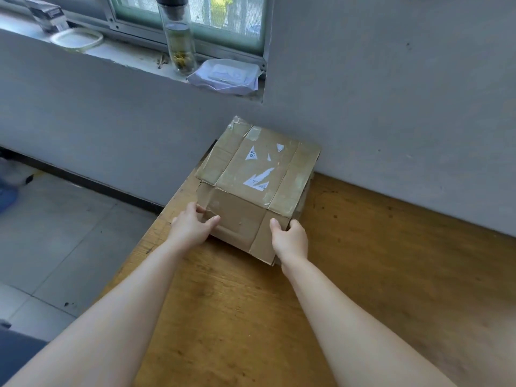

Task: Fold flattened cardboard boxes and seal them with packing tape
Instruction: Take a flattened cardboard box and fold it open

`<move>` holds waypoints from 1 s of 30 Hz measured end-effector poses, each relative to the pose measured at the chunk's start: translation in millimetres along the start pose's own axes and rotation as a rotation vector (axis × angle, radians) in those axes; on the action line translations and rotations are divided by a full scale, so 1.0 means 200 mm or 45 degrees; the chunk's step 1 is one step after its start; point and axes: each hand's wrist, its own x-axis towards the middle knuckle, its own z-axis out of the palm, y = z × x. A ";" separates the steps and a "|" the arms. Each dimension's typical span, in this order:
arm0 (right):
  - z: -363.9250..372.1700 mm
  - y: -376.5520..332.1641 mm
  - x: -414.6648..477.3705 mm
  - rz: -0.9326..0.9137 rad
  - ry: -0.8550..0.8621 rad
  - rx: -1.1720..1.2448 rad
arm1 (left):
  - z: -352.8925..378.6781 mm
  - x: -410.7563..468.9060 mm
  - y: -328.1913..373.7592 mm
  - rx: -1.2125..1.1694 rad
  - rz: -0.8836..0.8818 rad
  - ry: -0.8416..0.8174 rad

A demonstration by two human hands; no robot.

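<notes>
A closed brown cardboard box [252, 188] stands at the far left corner of the wooden table [363, 275], close to the grey wall. Clear tape strips run over its top, which carries torn white label scraps. My left hand [192, 224] grips the box's near left corner, thumb on the front face and fingers round the side. My right hand [289, 238] holds the near right corner, thumb on the front face. No tape roll is in view.
The table's left edge drops to a grey tiled floor [55, 233]. On the windowsill above stand a glass bottle [178, 43], a wet-wipes pack [226, 75] and a white lid [76, 39]. The wall [405, 107] runs along the table's far edge.
</notes>
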 end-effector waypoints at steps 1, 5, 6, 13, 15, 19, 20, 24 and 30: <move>0.01 0.00 0.00 -0.010 0.024 -0.034 | 0.00 0.00 0.00 0.005 0.010 0.008; 0.01 0.03 0.01 -0.015 0.153 -0.090 | -0.01 0.00 -0.01 0.067 0.047 -0.010; 0.01 0.04 0.02 -0.013 0.180 -0.081 | -0.01 0.00 -0.03 0.060 0.045 -0.023; -0.02 0.06 0.01 -0.089 0.284 -0.016 | -0.02 -0.04 -0.07 -0.171 -0.036 0.138; -0.03 0.04 -0.03 -0.122 0.286 0.121 | -0.02 -0.06 -0.06 -0.159 -0.053 0.124; -0.06 0.04 -0.09 -0.100 0.242 0.300 | -0.04 -0.13 -0.07 -0.401 -0.045 0.078; -0.06 0.04 -0.11 -0.108 0.229 0.314 | -0.04 -0.15 -0.08 -0.473 -0.033 0.077; -0.10 0.07 -0.17 -0.190 0.220 0.321 | -0.05 -0.27 -0.10 -0.748 0.035 0.100; -0.26 0.14 -0.32 -0.293 0.245 0.382 | -0.02 -0.49 -0.05 -0.915 0.120 0.143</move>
